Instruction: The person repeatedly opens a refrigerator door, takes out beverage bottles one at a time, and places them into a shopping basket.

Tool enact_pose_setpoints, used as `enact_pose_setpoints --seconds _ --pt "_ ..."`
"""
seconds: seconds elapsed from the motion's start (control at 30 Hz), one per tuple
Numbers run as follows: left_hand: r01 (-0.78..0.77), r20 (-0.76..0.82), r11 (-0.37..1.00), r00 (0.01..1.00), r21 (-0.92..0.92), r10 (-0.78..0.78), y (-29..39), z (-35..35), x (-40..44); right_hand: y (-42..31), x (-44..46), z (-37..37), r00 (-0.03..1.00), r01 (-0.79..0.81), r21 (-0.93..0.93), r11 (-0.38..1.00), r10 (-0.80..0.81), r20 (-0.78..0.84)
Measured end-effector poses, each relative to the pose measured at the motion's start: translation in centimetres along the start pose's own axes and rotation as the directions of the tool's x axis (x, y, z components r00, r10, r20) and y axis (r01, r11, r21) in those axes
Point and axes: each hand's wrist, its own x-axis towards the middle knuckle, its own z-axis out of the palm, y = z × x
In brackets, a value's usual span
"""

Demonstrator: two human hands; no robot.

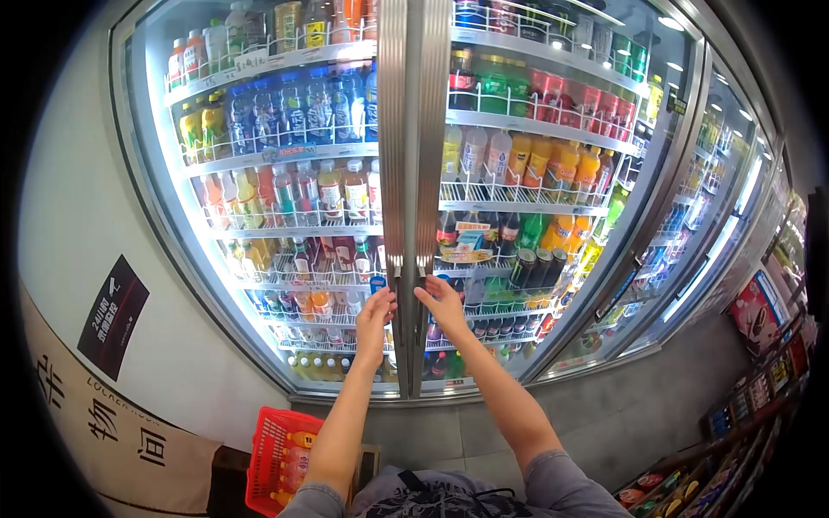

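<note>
Two tall glass fridge doors stand side by side in front of me, their metal frames meeting in the middle. My left hand [376, 312] is at the left door's handle [398, 321], fingers curled against its edge. Opposite it, my right hand [443, 309] has its fingers bent round the upper part of the right door's handle [419, 326]. Both arms reach forward at the same height. Behind the left glass door [298, 155] are shelves of bottled drinks. Bottles and cans fill the shelves behind the right glass door [535, 121].
A red basket [262, 445] with several orange and pink bottles stands low at the left, beside my arm. More glass-fronted fridges [691, 233] run off to the right. Snack shelves [734, 440] stand at the lower right. A black sign [114, 318] is on the left wall.
</note>
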Motion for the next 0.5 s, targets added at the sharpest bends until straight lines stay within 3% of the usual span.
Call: enact_pose_setpoints --seconds 0.13,0.3,0.5 --pt "0.030 0.034 0.999 0.999 0.021 -0.031 0.4 -2.6 0.8 -0.5 1.0 2.9 0.984 -0.093 -0.045 0.995 0.085 -0.156" --pt "0.038 0.100 0.999 0.994 0.029 -0.041 1.7 -4.1 1.1 -0.7 1.3 5.3 0.953 -0.086 -0.178 0.980 0.029 -0.301" --pt "0.117 0.153 0.993 0.981 0.012 -0.117 -0.3 -5.2 0.4 0.1 1.3 6.4 0.933 -0.073 -0.282 0.957 -0.035 -0.359"
